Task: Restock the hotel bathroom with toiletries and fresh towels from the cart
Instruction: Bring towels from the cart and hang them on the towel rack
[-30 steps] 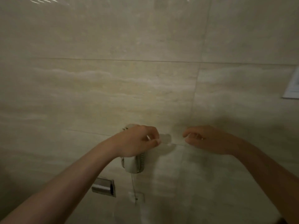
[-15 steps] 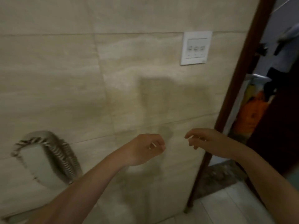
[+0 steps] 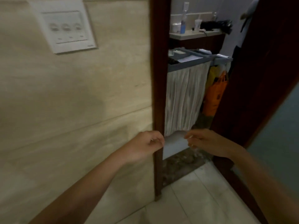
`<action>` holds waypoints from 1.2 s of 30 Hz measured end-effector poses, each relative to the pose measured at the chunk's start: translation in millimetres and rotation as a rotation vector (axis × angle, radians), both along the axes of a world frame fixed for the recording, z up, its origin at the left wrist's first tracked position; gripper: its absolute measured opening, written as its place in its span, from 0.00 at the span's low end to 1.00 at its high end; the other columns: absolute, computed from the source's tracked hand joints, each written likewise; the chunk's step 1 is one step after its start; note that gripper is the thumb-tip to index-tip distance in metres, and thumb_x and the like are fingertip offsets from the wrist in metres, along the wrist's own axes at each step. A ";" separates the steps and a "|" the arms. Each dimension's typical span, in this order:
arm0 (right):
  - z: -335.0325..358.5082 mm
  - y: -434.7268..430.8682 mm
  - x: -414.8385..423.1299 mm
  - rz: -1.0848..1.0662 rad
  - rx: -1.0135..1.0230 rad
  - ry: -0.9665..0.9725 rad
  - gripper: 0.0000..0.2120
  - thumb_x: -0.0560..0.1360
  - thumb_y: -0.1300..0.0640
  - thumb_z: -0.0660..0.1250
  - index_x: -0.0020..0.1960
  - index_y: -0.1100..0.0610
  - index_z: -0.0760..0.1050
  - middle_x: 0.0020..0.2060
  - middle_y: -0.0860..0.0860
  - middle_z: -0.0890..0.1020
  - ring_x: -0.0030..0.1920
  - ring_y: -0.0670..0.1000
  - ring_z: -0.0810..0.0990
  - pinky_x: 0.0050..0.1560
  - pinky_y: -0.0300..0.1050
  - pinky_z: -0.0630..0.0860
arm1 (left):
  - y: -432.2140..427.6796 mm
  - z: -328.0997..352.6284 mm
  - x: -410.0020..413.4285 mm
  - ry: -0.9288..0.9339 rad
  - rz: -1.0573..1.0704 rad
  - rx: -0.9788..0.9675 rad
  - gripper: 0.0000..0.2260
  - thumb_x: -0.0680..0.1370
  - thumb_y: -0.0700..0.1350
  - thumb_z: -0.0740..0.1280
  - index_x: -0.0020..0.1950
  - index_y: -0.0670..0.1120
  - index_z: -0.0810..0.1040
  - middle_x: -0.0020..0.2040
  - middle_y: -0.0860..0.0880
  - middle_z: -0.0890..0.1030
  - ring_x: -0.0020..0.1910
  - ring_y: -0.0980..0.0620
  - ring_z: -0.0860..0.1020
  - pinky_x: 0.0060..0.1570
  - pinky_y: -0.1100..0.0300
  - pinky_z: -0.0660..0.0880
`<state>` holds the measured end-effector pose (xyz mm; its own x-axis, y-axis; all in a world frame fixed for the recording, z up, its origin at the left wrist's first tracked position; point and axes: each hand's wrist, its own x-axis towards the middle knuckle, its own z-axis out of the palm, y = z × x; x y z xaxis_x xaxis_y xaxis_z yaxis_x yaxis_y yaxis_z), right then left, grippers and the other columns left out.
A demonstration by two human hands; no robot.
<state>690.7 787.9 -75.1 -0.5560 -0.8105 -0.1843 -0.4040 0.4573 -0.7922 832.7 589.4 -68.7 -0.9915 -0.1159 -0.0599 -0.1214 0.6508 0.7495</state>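
My left hand (image 3: 146, 145) and my right hand (image 3: 205, 142) are held up side by side at the bathroom doorway, a short gap between them. On both, the fingers are curled with the thumb against the fingertips, as if pinching the ends of one thin, nearly see-through piece; I cannot make out what it is. Through the doorway stands the housekeeping cart (image 3: 192, 62), with a grey top tray and a white pleated curtain (image 3: 182, 97) down its side. An orange bag (image 3: 213, 96) hangs at its right end.
A beige tiled wall with a white switch plate (image 3: 64, 25) fills the left. The dark wooden door frame (image 3: 159, 78) and the open door (image 3: 262, 78) border the doorway. White floor tiles (image 3: 194, 199) lie below. A counter with bottles (image 3: 194, 33) stands behind the cart.
My view has swung right from the wall-mounted fixture to the doorway and cart. Both hands have kept the same pinched pose and spacing in front of me.
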 end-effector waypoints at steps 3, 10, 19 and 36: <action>-3.1 34.5 -46.4 -0.030 0.005 -0.003 0.07 0.79 0.57 0.60 0.54 0.48 0.74 0.50 0.51 0.79 0.52 0.50 0.79 0.50 0.36 0.76 | 34.0 -2.6 -50.1 -0.001 -0.024 0.052 0.07 0.77 0.42 0.61 0.47 0.52 0.77 0.49 0.46 0.81 0.50 0.50 0.78 0.56 0.54 0.73; -14.0 80.4 -137.8 -0.068 -0.002 0.002 0.07 0.78 0.54 0.61 0.49 0.46 0.77 0.48 0.51 0.80 0.50 0.50 0.80 0.53 0.47 0.79 | 86.2 -6.0 -147.0 -0.025 -0.063 0.100 0.06 0.78 0.43 0.60 0.47 0.51 0.77 0.50 0.45 0.80 0.53 0.48 0.78 0.56 0.52 0.73; -18.0 96.1 -240.5 -0.161 -0.010 0.001 0.09 0.79 0.61 0.58 0.49 0.49 0.75 0.44 0.48 0.80 0.44 0.43 0.78 0.44 0.33 0.77 | 93.4 -16.5 -272.6 -0.018 -0.104 0.100 0.07 0.77 0.47 0.62 0.52 0.50 0.79 0.50 0.50 0.81 0.52 0.54 0.78 0.55 0.59 0.73; 20.2 14.3 -490.2 -0.117 -0.009 0.123 0.07 0.79 0.54 0.59 0.54 0.50 0.75 0.45 0.44 0.79 0.43 0.40 0.79 0.41 0.30 0.74 | 14.5 -5.3 -530.7 0.053 -0.040 0.026 0.09 0.79 0.44 0.61 0.53 0.43 0.78 0.49 0.43 0.79 0.49 0.47 0.78 0.52 0.54 0.74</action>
